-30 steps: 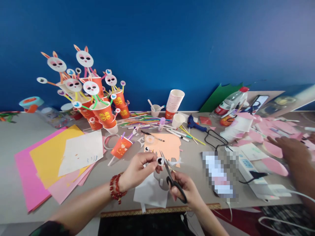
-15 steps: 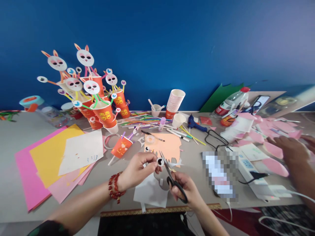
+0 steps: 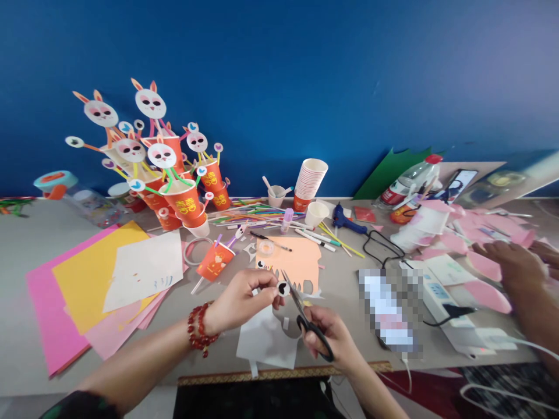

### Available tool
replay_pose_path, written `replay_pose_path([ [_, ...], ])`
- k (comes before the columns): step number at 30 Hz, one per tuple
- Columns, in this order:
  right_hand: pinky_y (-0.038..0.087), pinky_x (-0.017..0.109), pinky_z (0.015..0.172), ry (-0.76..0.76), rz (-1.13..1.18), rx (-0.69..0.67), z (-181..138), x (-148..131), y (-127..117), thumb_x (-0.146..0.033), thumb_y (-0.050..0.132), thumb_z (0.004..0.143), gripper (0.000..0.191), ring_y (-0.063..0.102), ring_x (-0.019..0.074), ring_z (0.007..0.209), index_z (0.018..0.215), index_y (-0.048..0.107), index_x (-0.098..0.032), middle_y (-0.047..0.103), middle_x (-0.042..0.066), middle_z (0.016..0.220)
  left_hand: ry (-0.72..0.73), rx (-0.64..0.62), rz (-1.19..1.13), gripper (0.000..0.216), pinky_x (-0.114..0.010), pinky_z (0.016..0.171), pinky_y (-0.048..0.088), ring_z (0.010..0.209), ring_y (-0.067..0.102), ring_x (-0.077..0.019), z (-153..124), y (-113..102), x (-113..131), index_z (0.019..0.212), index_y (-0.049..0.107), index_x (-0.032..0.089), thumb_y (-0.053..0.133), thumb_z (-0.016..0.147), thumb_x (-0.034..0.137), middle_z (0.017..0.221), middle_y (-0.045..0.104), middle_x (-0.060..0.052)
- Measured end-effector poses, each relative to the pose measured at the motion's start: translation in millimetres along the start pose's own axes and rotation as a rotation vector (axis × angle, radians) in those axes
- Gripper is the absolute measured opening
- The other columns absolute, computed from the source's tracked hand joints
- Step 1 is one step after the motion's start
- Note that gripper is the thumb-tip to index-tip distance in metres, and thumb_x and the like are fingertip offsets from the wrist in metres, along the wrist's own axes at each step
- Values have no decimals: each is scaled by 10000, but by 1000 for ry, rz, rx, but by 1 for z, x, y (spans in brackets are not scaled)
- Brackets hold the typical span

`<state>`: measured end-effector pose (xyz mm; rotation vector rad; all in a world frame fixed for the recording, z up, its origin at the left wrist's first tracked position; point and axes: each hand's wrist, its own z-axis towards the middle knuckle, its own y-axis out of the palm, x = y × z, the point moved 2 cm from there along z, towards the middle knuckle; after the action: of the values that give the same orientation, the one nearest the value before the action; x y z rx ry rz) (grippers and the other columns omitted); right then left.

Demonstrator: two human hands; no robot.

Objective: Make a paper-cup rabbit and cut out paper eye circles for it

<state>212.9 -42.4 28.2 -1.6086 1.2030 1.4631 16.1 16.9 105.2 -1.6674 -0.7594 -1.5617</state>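
Left hand: the left hand (image 3: 244,299) has thumb and fingers pinched on a small white paper disc (image 3: 283,288) with a black heart-like mark.
Right hand: the right hand (image 3: 327,331) is closed around the handles of black-handled steel scissors (image 3: 315,336).
Paper disc: held above the grey counter (image 3: 343,279), near a cut-up peach paper sheet (image 3: 290,253), just beside the blades; I can't tell whether they touch.
Scissor work: to my eye, trimming the disc's rim is the step in hand.
Next snip: it would call for turning the disc gently against the blades, fingertips clear and the black mark uncut.
Red cups: the orange-red paper cup (image 3: 187,203) under a rabbit face carries a yellow double-happiness character.
White sheet: the loose white paper sheet (image 3: 146,270) bears small blue marks, seemingly a row of 3s, the last unclear.
Bottle: the clear plastic bottle with a red cap (image 3: 413,177) wears a red label; its white lettering is too small to read from here.
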Motion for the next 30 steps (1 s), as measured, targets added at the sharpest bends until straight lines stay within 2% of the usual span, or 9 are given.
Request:
replay_pose_path([
  [13, 280, 169, 368, 26, -9, -21, -1, 0, -5, -682, 713, 662, 569, 399, 56, 362, 632, 412, -200, 447, -65, 479, -81, -123, 11, 173, -232, 672, 481, 767, 703, -178, 6, -10, 0, 650, 458, 181, 485, 819, 152, 651, 606, 12],
  [21, 280, 179, 371, 31, 1, -11, -2, -2, -6, -673, 711, 670, 560, 399, 61, 365, 631, 411, -202, 456, -60, 479, -105, -172, 134, 157, -208, 655, 458, 772, 714, -165, 12, -13, 5, 672, 487, 179, 462, 817, 123, 662, 657, 18],
  [30, 246, 185, 375, 39, 38, -20, -4, 5, -9, -695, 702, 662, 572, 381, 61, 358, 646, 399, -210, 434, -70, 453, -105, -180, 163, 153, -181, 628, 441, 712, 697, -132, 17, -9, 4, 657, 498, 172, 473, 799, 122, 669, 678, 27],
])
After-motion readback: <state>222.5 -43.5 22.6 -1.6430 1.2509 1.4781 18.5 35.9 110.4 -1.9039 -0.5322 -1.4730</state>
